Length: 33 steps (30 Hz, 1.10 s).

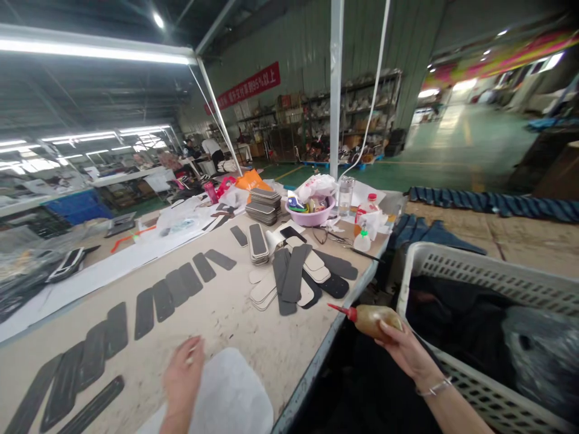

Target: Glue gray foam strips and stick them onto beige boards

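Note:
My right hand [402, 343] is wrapped round a squeeze bottle [373, 319] of yellowish-brown liquid. Its long red nozzle points left, past the table edge. Low over the table, my left hand [183, 374] has its fingers curled together; something small and pale shows at them, too blurred to name. Beside that hand lies a white sheet [239, 386] with a rounded corner. Dark grey rounded strips [165, 298] run in a slanting row across the table, to the left of my left hand. Ahead is a loose pile of grey and cream pieces [294, 274].
Stacks of strips [262, 206], a pink basin [312, 214] of odds and ends, scissors [357, 250] and small bottles [362, 241] stand toward the far end. A white plastic crate [434, 256] with dark material is close on my right. The table edge [312, 361] runs beside me.

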### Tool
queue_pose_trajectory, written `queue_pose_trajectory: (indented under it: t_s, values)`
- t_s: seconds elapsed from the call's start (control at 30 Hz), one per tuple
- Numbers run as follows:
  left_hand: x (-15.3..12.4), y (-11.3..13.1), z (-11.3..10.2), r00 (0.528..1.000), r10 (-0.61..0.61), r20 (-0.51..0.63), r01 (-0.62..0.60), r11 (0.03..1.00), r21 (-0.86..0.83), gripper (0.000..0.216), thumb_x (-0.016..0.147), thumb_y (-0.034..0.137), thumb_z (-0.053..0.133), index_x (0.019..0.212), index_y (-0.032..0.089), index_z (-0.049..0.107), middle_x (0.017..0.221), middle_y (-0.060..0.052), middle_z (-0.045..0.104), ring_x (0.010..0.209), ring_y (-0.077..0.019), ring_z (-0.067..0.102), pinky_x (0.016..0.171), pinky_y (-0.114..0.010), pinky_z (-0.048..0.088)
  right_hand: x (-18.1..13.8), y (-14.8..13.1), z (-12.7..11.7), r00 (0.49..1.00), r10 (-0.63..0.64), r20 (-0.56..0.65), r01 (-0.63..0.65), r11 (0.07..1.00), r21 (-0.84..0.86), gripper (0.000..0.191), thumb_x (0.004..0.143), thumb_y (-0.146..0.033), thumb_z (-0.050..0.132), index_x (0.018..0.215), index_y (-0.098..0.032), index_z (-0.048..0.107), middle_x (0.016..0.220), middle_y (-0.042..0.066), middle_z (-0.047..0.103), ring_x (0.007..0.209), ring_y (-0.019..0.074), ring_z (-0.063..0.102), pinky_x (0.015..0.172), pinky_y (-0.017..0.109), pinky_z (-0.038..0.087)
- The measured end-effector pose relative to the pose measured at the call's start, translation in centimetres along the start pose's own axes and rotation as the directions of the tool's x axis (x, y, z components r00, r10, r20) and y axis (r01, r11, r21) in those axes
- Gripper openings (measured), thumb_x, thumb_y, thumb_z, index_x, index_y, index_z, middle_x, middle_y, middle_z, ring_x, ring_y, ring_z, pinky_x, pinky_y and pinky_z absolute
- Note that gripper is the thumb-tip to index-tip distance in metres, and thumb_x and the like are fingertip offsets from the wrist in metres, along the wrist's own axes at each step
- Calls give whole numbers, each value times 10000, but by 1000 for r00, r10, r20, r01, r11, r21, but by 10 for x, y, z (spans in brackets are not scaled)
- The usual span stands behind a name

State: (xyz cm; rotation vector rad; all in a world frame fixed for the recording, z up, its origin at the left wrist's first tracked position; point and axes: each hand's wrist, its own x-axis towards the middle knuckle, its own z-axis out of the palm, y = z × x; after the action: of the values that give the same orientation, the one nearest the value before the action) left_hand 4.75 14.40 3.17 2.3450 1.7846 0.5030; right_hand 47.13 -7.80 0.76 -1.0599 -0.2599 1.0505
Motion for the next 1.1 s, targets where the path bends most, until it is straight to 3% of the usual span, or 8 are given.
queue_pose_trajectory:
  t_s: [0.17, 0.27, 0.37, 0.53, 0.67, 0.83, 0.97, 1.1]
  values:
    - [15, 103, 50, 997, 79, 6, -74, 959, -274, 286, 845, 348, 505, 1030, 185, 650, 1062, -95, 641, 901, -198, 632, 793, -301, 517, -3, -2, -4, 1000, 25, 11, -26, 999, 35, 514, 628, -327, 818, 1081, -286, 579, 966, 15, 678, 843, 248, 634, 618, 295, 484]
    - [39, 156, 67, 994, 105, 36, -95, 974, -206, 374, 812, 362, 542, 1094, 130, 624, 1104, -149, 621, 1026, -255, 593, 899, -345, 456, -7, -4, -5, 997, 44, 66, -48, 997, 54, 510, 663, -333, 800, 1111, -296, 559, 986, 14, 677, 865, 233, 629, 629, 278, 472]
    - [54, 180, 74, 996, 60, 61, -55, 995, -89, 441, 781, 345, 589, 1118, 62, 604, 1154, -213, 580, 1092, -306, 550, 952, -377, 399, -9, -5, -9, 994, 54, 96, -62, 995, 83, 508, 686, -331, 787, 1133, -307, 547, 994, 8, 675, 864, 221, 630, 640, 274, 467]
    - [56, 184, 80, 998, -24, 49, 29, 994, -103, 411, 750, 313, 629, 1047, 29, 623, 1029, -222, 596, 990, -329, 576, 881, -407, 421, -4, -2, -17, 993, 61, 97, -71, 992, 104, 526, 663, -344, 803, 1132, -306, 567, 1005, 14, 670, 858, 238, 632, 641, 294, 473]
    - [49, 184, 84, 997, -81, -14, 77, 982, -173, 384, 743, 292, 647, 1068, 92, 598, 1125, -181, 548, 1035, -285, 553, 900, -367, 412, 0, 0, -21, 992, 78, 104, -87, 992, 88, 531, 650, -357, 810, 1126, -313, 577, 1002, 12, 669, 845, 238, 632, 635, 298, 480]
    - [44, 189, 84, 989, -132, -62, 107, 946, -305, 137, 787, 238, 576, 904, 170, 597, 1002, -100, 597, 934, -221, 578, 854, -340, 433, -2, -5, -23, 987, 95, 126, -104, 992, 66, 535, 671, -373, 792, 1150, -331, 558, 1033, 6, 667, 905, 247, 622, 666, 312, 499]
    - [33, 182, 65, 991, -126, -36, 96, 885, -456, 160, 834, 324, 494, 824, 195, 589, 798, -23, 635, 776, -173, 607, 741, -289, 477, -4, -8, -24, 990, 101, 96, -110, 989, 98, 513, 675, -361, 790, 1134, -313, 565, 1030, 11, 669, 900, 249, 625, 674, 323, 512]
    - [-10, 140, 30, 988, -155, 19, 138, 813, -566, 260, 819, 403, 474, 879, 190, 610, 786, -12, 658, 720, -161, 618, 638, -258, 490, -6, -9, -23, 988, 118, 102, -127, 988, 83, 501, 672, -363, 791, 1119, -289, 578, 1046, 24, 668, 937, 268, 622, 696, 334, 526]
